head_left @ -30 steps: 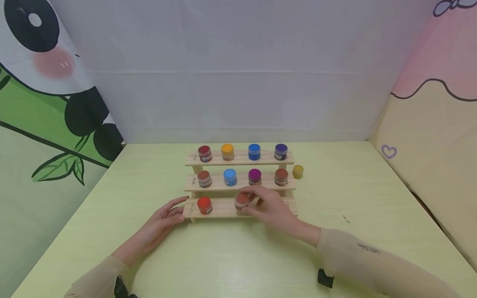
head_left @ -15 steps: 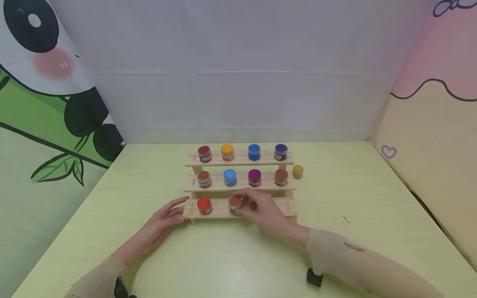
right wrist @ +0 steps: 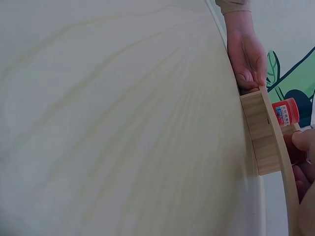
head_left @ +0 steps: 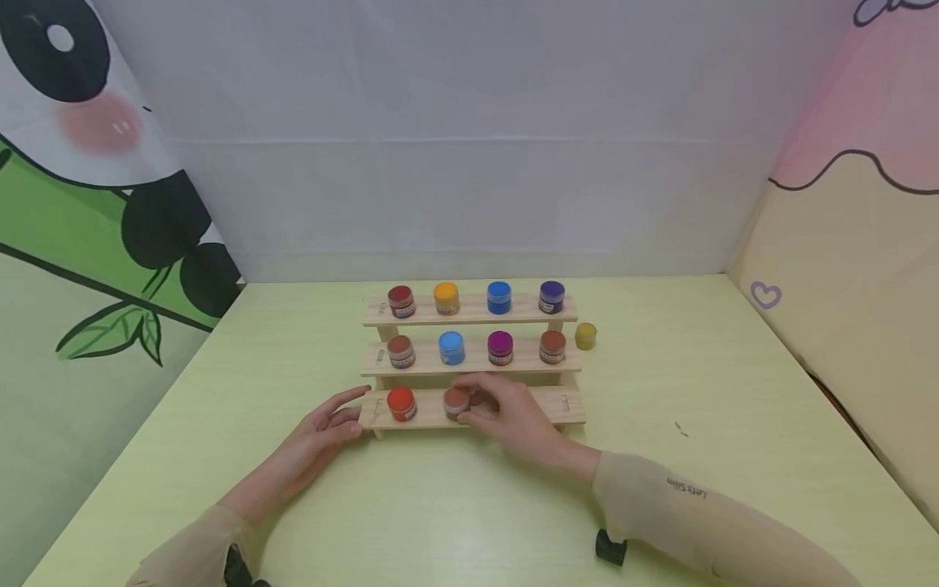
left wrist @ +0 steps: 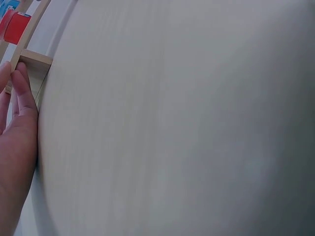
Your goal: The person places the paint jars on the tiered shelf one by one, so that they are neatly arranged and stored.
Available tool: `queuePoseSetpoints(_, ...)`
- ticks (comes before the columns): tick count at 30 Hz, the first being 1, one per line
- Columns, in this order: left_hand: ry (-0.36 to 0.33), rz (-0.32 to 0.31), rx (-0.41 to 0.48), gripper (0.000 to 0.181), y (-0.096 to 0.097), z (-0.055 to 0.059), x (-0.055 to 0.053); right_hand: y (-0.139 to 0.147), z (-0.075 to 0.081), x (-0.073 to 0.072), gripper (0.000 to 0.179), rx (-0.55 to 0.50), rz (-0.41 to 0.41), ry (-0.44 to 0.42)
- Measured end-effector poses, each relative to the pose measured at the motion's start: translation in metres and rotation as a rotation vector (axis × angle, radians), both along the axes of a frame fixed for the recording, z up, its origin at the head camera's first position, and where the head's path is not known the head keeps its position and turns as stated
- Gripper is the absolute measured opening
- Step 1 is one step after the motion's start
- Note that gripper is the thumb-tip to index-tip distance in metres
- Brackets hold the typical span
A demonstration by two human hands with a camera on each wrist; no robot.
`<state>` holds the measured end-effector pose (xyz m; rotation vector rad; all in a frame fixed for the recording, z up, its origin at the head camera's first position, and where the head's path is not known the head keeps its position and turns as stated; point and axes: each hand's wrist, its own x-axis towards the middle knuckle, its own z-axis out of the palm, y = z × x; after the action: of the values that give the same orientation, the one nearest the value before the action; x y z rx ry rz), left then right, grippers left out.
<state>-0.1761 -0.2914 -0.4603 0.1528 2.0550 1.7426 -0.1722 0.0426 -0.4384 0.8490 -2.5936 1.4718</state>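
A three-tier wooden rack (head_left: pixel 513 405) carries small paint jars. In the head view my right hand (head_left: pixel 517 420) pinches a jar with a brownish lid (head_left: pixel 456 401) between thumb and fingers, low at the front tier. Left of it stands a red paint jar (head_left: pixel 402 404) on the same tier. My left hand (head_left: pixel 323 440) holds the left end of that tier, with fingertips at its back corner and thumb at the front edge. The left wrist view shows those fingers (left wrist: pixel 22 91) against the shelf's end. In the right wrist view the pinched jar is mostly hidden behind the right hand.
The middle tier holds a brown, a light blue (head_left: pixel 451 349), a purple (head_left: pixel 500 348) and another brown jar. Dark red, orange (head_left: pixel 446 299), blue and violet (head_left: pixel 552 297) jars fill the top tier. A yellow jar (head_left: pixel 585 336) stands on the table right of the rack.
My right hand has moved left along the front tier with the brownish-lidded paint jar, closer to the red one. The left hand keeps its place at the rack's end.
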Motion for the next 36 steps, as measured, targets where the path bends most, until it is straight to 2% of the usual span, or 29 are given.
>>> queuePoseSetpoints(16, 0.004, 0.001, 0.002, 0.066, 0.000, 0.001, 0.001, -0.003, -0.003, 0.001, 0.040, 0.003, -0.036, 0.030)
queuePoseSetpoints(26, 0.005, 0.004, 0.000, 0.066, 0.000, 0.001, 0.003, 0.007, 0.000, 0.010, 0.054, 0.020, -0.016, 0.050)
queuePoseSetpoints(31, 0.005, 0.003, 0.001, 0.066, 0.000, 0.002, 0.003, 0.014, 0.007, 0.016, 0.051, 0.029, -0.038, 0.061)
queuePoseSetpoints(36, 0.002, 0.005, 0.000, 0.066, 0.000, 0.003, 0.004, 0.023, 0.022, 0.022, 0.047, 0.050, -0.071, 0.107)
